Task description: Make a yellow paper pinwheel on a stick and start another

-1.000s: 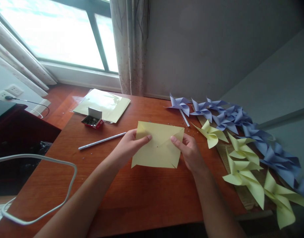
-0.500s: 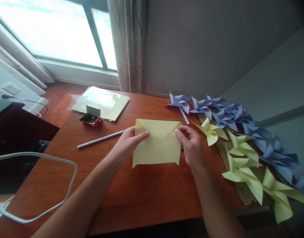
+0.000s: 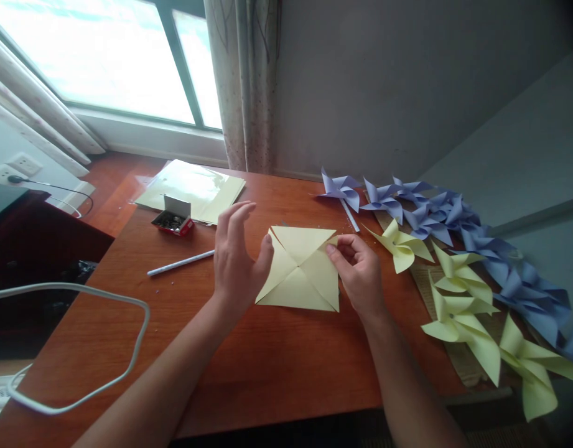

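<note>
A yellow paper square point(image 3: 298, 286) with slits running from its corners toward the middle is in front of me, a small dark mark at its centre. My right hand point(image 3: 358, 264) pinches its upper right corner between thumb and fingers. At the left edge, my left hand point(image 3: 239, 258) is raised with fingers spread, holding nothing. Beyond that hand lies a thin white paper stick point(image 3: 180, 264), its right end hidden by the hand. Finished yellow pinwheels, such as one pinwheel point(image 3: 399, 247), lie to the right.
A red box point(image 3: 174, 225) of small dark metal pieces has its lid up. Behind it lies a stack of yellow paper point(image 3: 193, 186). Purple pinwheels point(image 3: 426, 221) crowd the right side. A white cable point(image 3: 144, 330) loops over the desk's left edge.
My left hand has let go of the paper's left side, moved up and left, and opened. The paper has dropped flatter, its slits now plainly visible. My right hand keeps its pinch.
</note>
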The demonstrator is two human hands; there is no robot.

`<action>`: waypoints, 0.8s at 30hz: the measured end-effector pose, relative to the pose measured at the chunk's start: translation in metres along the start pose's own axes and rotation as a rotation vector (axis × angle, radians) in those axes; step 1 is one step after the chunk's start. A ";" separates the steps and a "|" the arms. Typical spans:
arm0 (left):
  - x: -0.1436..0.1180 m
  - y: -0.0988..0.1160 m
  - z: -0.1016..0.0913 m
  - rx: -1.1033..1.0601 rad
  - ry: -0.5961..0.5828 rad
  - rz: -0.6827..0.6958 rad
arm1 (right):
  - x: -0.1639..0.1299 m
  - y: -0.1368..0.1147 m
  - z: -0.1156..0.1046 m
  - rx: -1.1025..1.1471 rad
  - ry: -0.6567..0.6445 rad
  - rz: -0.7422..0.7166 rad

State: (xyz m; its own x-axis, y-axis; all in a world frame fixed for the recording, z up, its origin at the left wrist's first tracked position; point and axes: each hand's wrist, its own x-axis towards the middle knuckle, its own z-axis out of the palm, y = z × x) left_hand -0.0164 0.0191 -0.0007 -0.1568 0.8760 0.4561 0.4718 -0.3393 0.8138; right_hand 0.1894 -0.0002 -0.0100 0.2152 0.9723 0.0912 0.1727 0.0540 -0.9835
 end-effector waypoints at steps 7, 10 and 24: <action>-0.018 0.016 0.006 -0.082 -0.356 0.150 | -0.008 -0.005 0.009 0.035 -0.254 0.048; -0.017 0.017 0.007 -0.142 -0.414 0.091 | -0.011 -0.004 0.011 0.049 -0.288 0.023; -0.016 0.015 0.008 -0.195 -0.421 0.067 | -0.012 -0.001 0.011 -0.045 -0.232 -0.048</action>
State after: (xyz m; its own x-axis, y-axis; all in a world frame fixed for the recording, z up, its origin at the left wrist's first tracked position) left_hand 0.0000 0.0025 0.0019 0.2535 0.8991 0.3569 0.2909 -0.4228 0.8583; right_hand 0.1759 -0.0091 -0.0120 -0.0205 0.9954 0.0941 0.2214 0.0963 -0.9704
